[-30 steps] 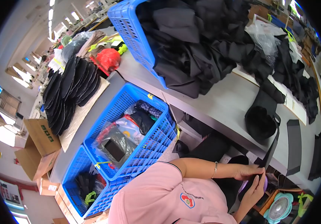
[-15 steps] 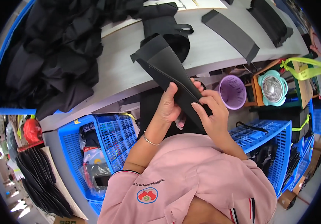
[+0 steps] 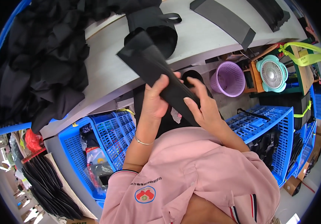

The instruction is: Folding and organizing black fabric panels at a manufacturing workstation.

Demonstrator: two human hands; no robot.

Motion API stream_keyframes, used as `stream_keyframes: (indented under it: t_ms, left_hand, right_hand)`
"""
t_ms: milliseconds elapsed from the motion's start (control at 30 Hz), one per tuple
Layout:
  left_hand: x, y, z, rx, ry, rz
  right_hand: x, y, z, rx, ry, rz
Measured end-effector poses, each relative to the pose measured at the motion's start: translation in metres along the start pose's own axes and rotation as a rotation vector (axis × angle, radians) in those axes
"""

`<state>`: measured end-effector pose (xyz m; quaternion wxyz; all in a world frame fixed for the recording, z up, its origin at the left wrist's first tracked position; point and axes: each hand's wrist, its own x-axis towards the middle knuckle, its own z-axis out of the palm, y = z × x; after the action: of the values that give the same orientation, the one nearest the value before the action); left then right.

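Note:
My left hand point(image 3: 155, 98) is closed around a long, flat black fabric strip point(image 3: 145, 59), its thumb on top and fingers partly underneath. The strip slants from the table edge down toward my lap. My right hand point(image 3: 207, 108) rests its thumb on the lower part of the strip. Its index finger stands apart beside the strip's edge, blurred, with the other fingers partly hidden. Just beyond the strip's far end lies a black fabric sleeve point(image 3: 145, 20) with a small loop.
A blue bin point(image 3: 9, 130) of black fabric pieces stands at left. On the grey table point(image 3: 201, 41) lie a grey-and-black strip point(image 3: 224, 21) and dark stacked pieces point(image 3: 267, 13). A purple basket point(image 3: 229, 80), small fan point(image 3: 271, 74) and blue crates point(image 3: 74, 156) sit below.
The strip has turned over or flattened; its folded-back flap no longer shows. My right index finger has moved away from my thumb. The whole view has shifted slightly.

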<state>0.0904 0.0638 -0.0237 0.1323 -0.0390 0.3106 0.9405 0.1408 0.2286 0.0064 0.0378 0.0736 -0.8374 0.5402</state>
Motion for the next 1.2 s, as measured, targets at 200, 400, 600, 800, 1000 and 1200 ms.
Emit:
stream_keyframes:
  t_ms: [200,400,600,800,1000,1200]
  left_hand:
    - [0.021,0.042,-0.005,0.164,0.227,0.222]
    - [0.019,0.070,-0.007,0.528,0.423,0.504]
    - [0.058,0.045,-0.031,1.559,0.540,0.821]
    - [0.077,0.048,-0.014,1.620,0.239,0.906]
    - [0.053,0.042,0.039,1.580,-0.139,0.865]
    - [0.023,0.025,0.055,1.499,-0.519,0.808]
  right_hand:
    - [-0.016,0.028,-0.037,-0.008,-0.277,0.013]
    - [-0.033,0.060,-0.068,-0.200,-0.146,0.001]
    - [-0.011,0.044,-0.047,-0.214,-0.134,-0.100]
    - [0.019,0.015,-0.030,-0.244,-0.171,-0.020]
    - [0.062,0.002,-0.014,-0.279,-0.102,-0.091]
    - [0.104,0.108,0.016,-0.035,-0.011,-0.381]
